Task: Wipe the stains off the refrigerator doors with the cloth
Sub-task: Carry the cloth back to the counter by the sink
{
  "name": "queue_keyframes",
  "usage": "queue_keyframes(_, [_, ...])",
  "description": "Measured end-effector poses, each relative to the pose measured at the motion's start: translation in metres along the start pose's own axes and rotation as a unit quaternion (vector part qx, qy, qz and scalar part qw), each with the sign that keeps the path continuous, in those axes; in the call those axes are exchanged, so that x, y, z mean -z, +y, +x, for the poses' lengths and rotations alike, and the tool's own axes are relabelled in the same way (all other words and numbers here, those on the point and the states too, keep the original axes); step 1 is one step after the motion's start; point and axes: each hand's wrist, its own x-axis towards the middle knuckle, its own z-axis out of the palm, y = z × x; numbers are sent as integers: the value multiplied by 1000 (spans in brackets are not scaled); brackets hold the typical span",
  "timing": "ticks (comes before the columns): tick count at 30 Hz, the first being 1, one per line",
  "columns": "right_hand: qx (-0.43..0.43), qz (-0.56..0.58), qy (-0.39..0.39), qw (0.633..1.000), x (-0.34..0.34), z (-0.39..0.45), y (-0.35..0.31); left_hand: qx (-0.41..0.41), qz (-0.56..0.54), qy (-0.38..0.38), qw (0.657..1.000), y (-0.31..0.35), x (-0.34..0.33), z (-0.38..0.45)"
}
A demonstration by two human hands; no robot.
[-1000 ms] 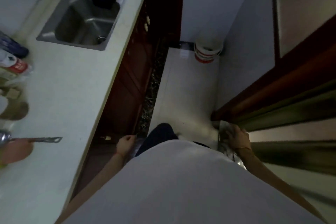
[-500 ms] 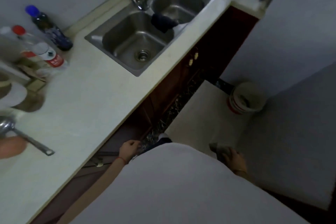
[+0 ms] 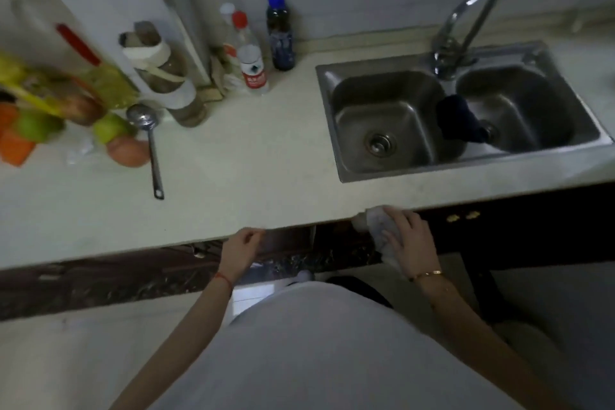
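Pale, whitish crumpled cloth [image 3: 377, 225], bunched into a loose wad. Gripped from the right side by the right hand [image 3: 412, 243], fingers [image 3: 392, 236] curled over it. Upper end touching the front edge of the light counter [image 3: 266, 183], below the left basin of the sink; lower end trailing beneath the palm. Folds soft and blurred, no pattern discernible. Refrigerator doors out of view.
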Motion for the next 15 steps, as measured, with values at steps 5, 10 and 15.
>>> queue_keyframes(5, [174, -54, -12, 983, 23, 118, -61, -9, -57, 87, 995, 37, 18, 22])
queue_keyframes(10, [245, -110, -41, 962, 17, 229, -137, 0, 3, 120, 993, 53, 40, 57])
queue_keyframes(15, [264, -181, -80, 944, -16, 312, -184, 15, 33, 126, 991, 55, 55, 82])
